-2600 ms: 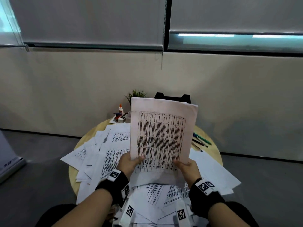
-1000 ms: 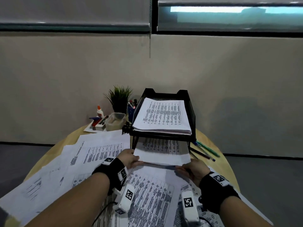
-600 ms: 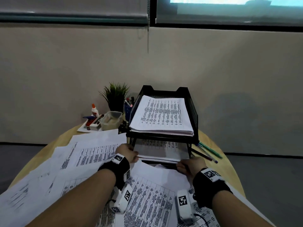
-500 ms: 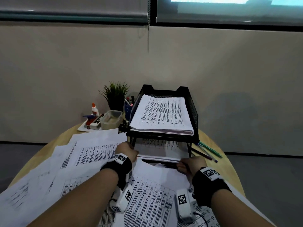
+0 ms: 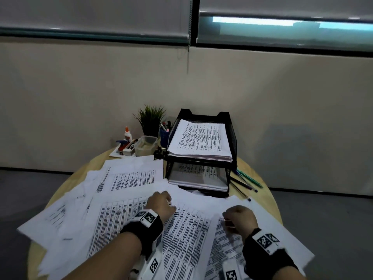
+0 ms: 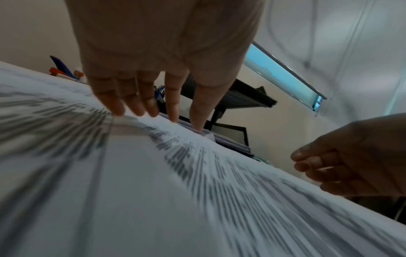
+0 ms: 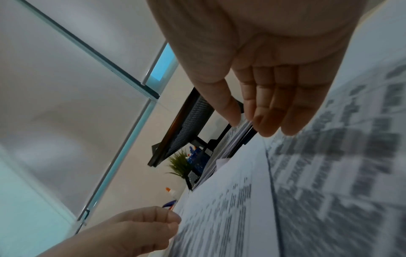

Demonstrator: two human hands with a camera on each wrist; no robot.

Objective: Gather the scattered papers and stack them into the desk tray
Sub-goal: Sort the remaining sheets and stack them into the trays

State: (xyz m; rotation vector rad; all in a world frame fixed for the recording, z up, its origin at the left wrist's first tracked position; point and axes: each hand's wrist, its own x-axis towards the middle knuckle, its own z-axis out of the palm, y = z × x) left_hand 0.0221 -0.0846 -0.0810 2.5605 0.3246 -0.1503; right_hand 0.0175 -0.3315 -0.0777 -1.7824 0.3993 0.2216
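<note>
Papers [image 5: 181,229] blurred in wrist views | left hand [image 5: 160,206], right hand [image 5: 239,218] (both loosely curled) hold nothing

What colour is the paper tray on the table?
The desk tray is black mesh; the head view shows it best.

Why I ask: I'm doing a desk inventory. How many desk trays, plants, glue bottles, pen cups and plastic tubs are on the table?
Desk tray: 1
Plant: 1
Glue bottle: 1
Pen cup: 1
Plastic tub: 1
Total: 5
</note>
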